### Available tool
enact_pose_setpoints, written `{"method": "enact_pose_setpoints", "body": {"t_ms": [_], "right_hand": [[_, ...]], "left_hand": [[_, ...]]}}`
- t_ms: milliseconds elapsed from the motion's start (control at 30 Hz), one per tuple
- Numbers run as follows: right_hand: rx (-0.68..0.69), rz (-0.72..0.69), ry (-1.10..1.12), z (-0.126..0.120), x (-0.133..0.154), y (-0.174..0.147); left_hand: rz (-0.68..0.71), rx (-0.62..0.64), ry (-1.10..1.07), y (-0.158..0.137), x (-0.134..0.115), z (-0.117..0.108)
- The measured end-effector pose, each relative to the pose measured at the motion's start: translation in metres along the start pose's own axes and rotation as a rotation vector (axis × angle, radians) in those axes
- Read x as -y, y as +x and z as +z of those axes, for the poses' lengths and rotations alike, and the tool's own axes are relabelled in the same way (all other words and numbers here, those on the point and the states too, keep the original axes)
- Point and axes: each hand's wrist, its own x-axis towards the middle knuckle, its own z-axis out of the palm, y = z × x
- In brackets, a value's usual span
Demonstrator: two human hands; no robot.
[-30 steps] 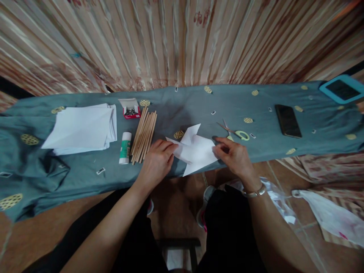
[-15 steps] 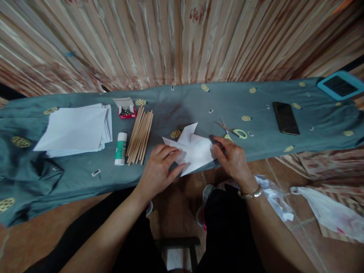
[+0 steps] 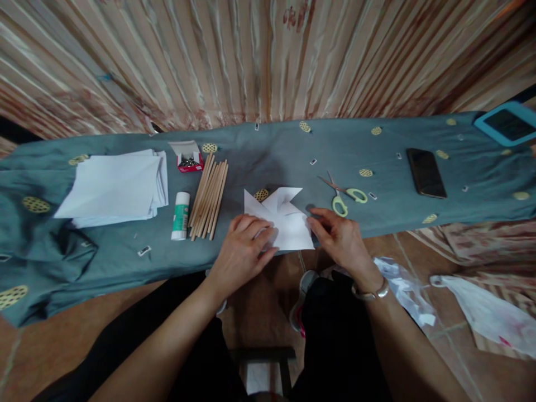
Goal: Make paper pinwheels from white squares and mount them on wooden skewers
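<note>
A white paper pinwheel [image 3: 288,226] with folded, pointed blades lies near the front edge of the cloth-covered table. My left hand [image 3: 245,245] rests over its lower left side, fingers curled onto the paper and thumb close to the front edge. At the right edge, my right hand [image 3: 339,237] has thumb and forefinger against the paper. Part of the left side is hidden under my left fingers. Scissors [image 3: 345,194] with light green handles lie partly spread just beyond my right hand.
Left of the pinwheel lie wooden sticks [image 3: 209,198], a glue stick [image 3: 180,216], a red box of small metal pieces [image 3: 190,161] and stacked white paper [image 3: 111,187]. Rightward are a dark phone [image 3: 426,173] and a blue-framed tablet [image 3: 508,124]. Plastic bags [image 3: 481,310] lie on the floor.
The paper pinwheel has turned a little clockwise under my hands. My right fingers have shifted slightly along its right edge. The whole view has moved slightly.
</note>
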Motion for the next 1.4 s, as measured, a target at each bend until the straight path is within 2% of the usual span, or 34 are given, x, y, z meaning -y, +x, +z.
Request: {"method": "enact_pose_setpoints", "body": {"t_ms": [167,267,367,633,867,1033,1233,1400], "right_hand": [[-0.087,-0.121,0.060,-0.002,-0.001,0.002],[-0.043,-0.216,0.132,-0.003,-0.003,0.003],[0.028,-0.253,0.200,-0.004,-0.008,0.003],[0.167,-0.250,0.237,-0.007,-0.016,0.002],[0.184,-0.215,0.338,-0.004,-0.008,0.005],[0.105,-0.244,0.324,0.007,-0.002,0.011],[-0.008,-0.321,0.111,0.028,0.009,0.012],[-0.066,-0.326,0.004,0.035,0.017,0.010]], "left_hand": [[0.070,0.084,0.015,0.005,-0.018,0.010],[0.058,0.069,0.045,0.007,-0.019,0.013],[0.058,0.027,0.053,0.006,-0.017,0.012],[0.060,-0.043,0.065,0.004,-0.014,0.011],[0.051,-0.001,0.063,0.004,-0.015,0.010],[0.041,0.034,0.048,0.004,-0.017,0.009],[0.040,0.051,0.046,0.003,-0.017,0.010],[0.014,-0.007,0.018,0.002,-0.017,0.009]]}}
